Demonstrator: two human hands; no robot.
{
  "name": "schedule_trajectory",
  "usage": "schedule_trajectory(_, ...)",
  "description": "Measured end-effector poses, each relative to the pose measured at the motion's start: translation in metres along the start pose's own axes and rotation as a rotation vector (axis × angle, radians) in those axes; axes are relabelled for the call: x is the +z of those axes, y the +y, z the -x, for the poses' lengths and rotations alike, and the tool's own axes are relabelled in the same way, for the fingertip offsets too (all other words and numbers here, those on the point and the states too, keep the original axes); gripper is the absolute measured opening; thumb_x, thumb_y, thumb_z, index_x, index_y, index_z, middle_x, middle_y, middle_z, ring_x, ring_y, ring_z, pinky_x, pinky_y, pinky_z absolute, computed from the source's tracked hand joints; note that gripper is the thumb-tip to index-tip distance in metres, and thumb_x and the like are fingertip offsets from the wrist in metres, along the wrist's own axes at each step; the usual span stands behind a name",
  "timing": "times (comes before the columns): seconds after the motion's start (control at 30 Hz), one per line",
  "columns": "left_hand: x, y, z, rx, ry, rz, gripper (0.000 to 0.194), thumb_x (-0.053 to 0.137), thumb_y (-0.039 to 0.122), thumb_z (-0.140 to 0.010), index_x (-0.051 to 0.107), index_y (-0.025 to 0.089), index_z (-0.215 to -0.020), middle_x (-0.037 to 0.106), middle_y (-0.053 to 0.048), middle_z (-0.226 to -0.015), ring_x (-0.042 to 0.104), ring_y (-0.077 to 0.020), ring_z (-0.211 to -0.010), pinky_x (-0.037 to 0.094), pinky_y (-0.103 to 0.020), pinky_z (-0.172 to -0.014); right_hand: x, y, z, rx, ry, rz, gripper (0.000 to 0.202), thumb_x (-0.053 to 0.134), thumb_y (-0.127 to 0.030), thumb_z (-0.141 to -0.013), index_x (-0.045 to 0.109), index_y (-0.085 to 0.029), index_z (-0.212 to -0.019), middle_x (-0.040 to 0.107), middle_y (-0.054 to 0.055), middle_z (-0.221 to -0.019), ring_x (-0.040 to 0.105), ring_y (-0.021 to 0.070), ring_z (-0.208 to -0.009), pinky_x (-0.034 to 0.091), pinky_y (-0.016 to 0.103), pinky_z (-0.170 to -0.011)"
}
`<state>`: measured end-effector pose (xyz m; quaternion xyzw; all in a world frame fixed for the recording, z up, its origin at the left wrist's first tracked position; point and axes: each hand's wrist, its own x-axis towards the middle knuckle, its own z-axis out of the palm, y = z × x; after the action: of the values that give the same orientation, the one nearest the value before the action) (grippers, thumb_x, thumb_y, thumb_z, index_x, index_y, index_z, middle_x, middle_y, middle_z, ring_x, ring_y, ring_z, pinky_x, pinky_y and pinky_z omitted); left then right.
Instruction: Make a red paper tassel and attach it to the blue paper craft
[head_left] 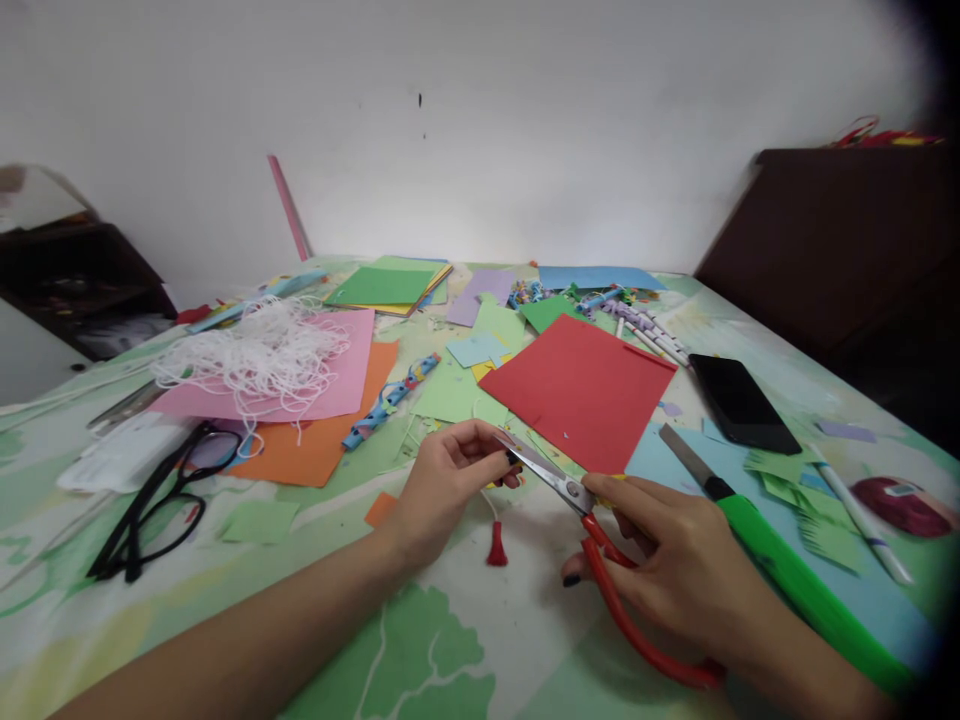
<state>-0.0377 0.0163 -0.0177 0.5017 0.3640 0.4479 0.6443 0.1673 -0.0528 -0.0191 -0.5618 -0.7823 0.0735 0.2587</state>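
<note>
My right hand [667, 550] holds red-handled scissors [574, 490], with the blades pointing up and left. The blade tips reach the fingers of my left hand [457, 475], which are pinched together around a thin white string. Below the left hand a small red tassel [496, 545] hangs on the string. What lies between the left fingertips is mostly hidden. Just beyond both hands lies a red paper sheet [577, 385].
Left: white yarn [255, 355] on pink paper [360, 350], orange paper [300, 455], black glasses [161, 500] and a blue rolled paper stick [390, 400]. Right: a black phone [742, 400], a green-handled knife [810, 590] and light green fringed paper pieces [817, 520]. Coloured sheets [390, 285] are stacked behind.
</note>
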Motion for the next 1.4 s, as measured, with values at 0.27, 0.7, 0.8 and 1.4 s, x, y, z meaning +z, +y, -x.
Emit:
schedule_trajectory(0.27,-0.0014,0.0009,0.0001,-0.004,0.034,-0.024,0.006,0.066,0.012,-0.072,0.066,0.015,-0.076,0.064,0.001,-0.067,0.059,-0.0101,-0.061,0.046,-0.022,-0.063,0.0000,0.0018,0.0009,-0.005,-0.021,0.013,0.041,0.070,-0.047,-0.077,0.067,-0.020,-0.108,0.071,0.009,-0.092,0.063,0.0194,-0.061,0.046,0.030,-0.052)
schedule_trajectory(0.7,-0.0044,-0.0023,-0.0013,-0.006,0.123,-0.036,0.007,0.069,0.014,-0.070,0.065,0.013,-0.076,0.065,0.001,-0.067,0.060,-0.0088,-0.059,0.047,-0.020,-0.060,0.0019,0.0023,0.0011,-0.032,0.035,0.036,0.041,0.075,-0.043,-0.072,0.068,-0.021,-0.105,0.072,0.006,-0.085,0.058,0.0164,-0.050,0.044,0.028,-0.047)
schedule_trajectory(0.8,-0.0043,-0.0024,-0.0016,-0.009,0.127,-0.032,0.007,0.069,0.014,-0.069,0.065,0.013,-0.075,0.064,0.001,-0.066,0.059,-0.0082,-0.058,0.047,-0.019,-0.060,0.0015,0.0026,0.0009,-0.036,0.033,0.028,0.040,0.074,-0.045,-0.073,0.069,-0.021,-0.105,0.072,0.006,-0.084,0.057,0.0157,-0.049,0.044,0.028,-0.048)
schedule_trajectory(1.4,-0.0040,0.0001,-0.0007,-0.069,0.099,0.027,0.009,0.066,0.019,-0.073,0.059,0.015,-0.077,0.070,-0.002,-0.063,0.065,-0.0128,-0.056,0.047,-0.023,-0.059,-0.0030,0.0034,-0.0035,0.139,0.008,0.009,0.038,0.069,-0.038,-0.073,0.069,-0.019,-0.106,0.060,-0.002,-0.064,0.046,0.0119,-0.048,0.037,0.024,-0.046)
